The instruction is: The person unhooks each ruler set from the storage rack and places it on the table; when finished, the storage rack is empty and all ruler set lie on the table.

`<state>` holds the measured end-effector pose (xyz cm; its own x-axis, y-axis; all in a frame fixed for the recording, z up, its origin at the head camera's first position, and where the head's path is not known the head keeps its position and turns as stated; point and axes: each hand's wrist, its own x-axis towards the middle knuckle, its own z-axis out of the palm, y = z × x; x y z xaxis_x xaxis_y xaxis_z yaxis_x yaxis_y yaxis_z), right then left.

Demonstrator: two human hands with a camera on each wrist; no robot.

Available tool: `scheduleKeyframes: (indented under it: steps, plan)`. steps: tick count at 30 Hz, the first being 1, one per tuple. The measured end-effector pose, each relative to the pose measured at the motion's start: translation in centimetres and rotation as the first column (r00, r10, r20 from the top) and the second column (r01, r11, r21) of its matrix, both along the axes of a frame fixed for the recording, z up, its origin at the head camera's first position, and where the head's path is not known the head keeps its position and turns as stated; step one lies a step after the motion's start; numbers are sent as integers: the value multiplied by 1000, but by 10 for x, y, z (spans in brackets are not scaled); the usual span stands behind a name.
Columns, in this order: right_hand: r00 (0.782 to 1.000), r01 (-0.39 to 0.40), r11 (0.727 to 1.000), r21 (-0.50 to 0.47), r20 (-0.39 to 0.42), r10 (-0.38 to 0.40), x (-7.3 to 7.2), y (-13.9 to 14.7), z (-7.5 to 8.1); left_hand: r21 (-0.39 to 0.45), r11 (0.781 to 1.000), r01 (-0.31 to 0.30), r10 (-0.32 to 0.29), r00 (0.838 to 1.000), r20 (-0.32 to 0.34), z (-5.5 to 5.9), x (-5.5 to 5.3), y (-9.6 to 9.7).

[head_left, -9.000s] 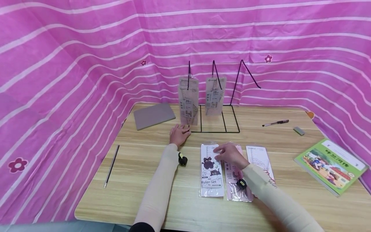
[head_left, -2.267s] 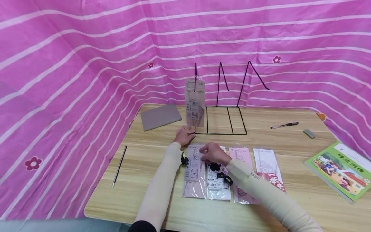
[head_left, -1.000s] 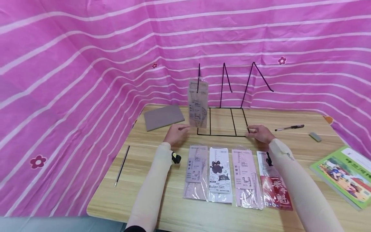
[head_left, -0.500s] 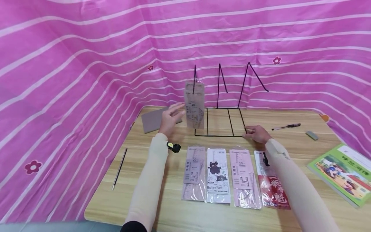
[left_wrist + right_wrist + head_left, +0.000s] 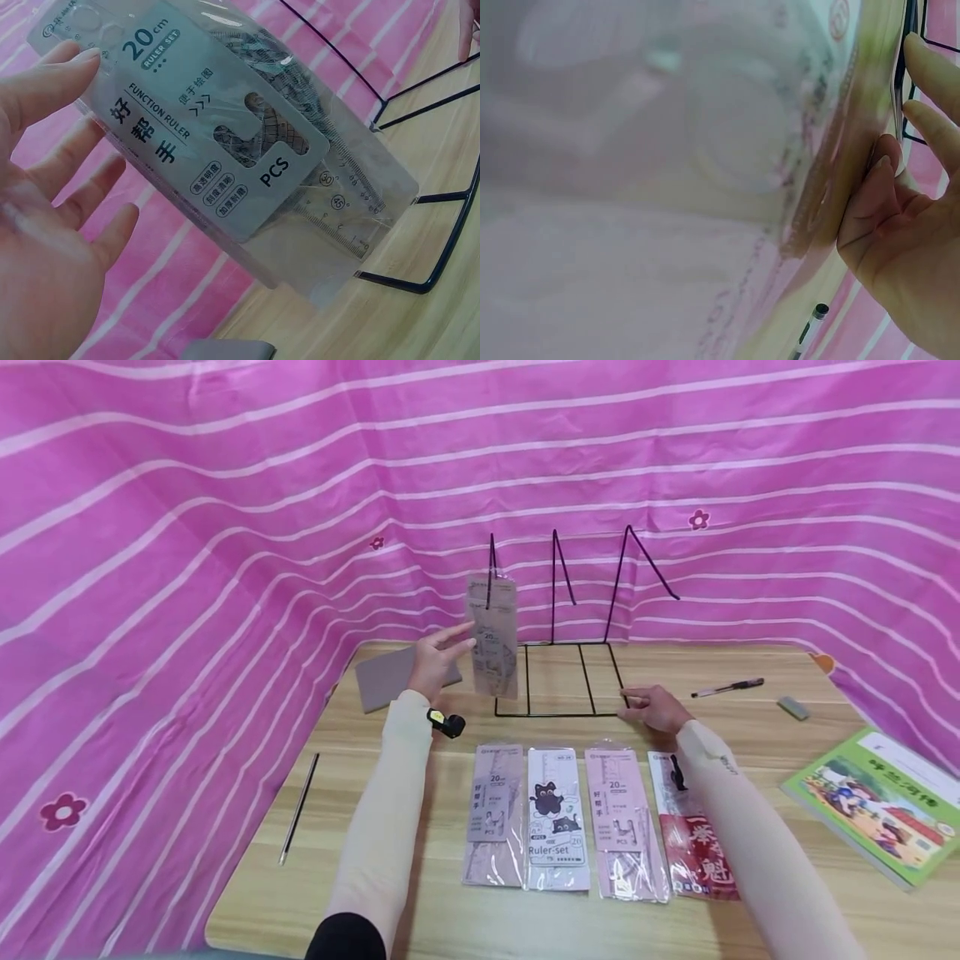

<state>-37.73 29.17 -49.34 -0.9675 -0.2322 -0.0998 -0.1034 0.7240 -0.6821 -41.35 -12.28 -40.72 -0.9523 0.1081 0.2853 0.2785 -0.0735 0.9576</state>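
Packaged ruler sets (image 5: 492, 643) hang overlapping on the left hook of a black wire rack (image 5: 562, 715). My left hand (image 5: 438, 658) is raised at their left edge, thumb and fingers spread. In the left wrist view, one fingertip overlaps the front of the clear ruler pack (image 5: 217, 127), while the other fingers lie along its side. My right hand (image 5: 654, 706) holds the rack's front right corner, thumb and fingertips at the wire. Laid in a row in front are a pink ruler set (image 5: 495, 810), a white cat-print one (image 5: 555, 818), another pink one (image 5: 622, 818) and a red-and-white one (image 5: 693, 843).
The rack's middle hook (image 5: 562, 564) and right hook (image 5: 652, 560) carry nothing. Behind the left hand lies a grey notebook (image 5: 382, 681). A thin rod (image 5: 298, 810) is at the left; a pen (image 5: 727, 687), an eraser (image 5: 792, 707) and a green book (image 5: 873, 802) are at the right.
The ruler set from the middle hook now lies at the row's left end. My right hand has moved to the rack's corner; my left has risen from the table to the hanging packs.
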Motion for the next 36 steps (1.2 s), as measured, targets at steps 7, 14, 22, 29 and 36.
scheduleKeyframes:
  steps: [7,14,22,29,36]
  plan:
    - [1000,-24,1000,-1,-18,24,1,-4,-2,-22,1000,18,-18,1000,24,-1,3,-1]
    - [999,-5,1000,-15,32,5,0,-5,0,-36,999,-1,2,1000,11,0,2,-1]
    - [1000,-9,1000,6,24,9,0,-5,-2,-39,999,-12,13,1000,10,-1,0,-2]
    - [999,2,1000,6,35,-3,-1,-2,-2,-16,1000,-21,21,1000,-2,-1,3,1]
    - [998,15,1000,-14,61,-14,2,1,-1,30,999,-26,27,1000,-16,-2,7,2]
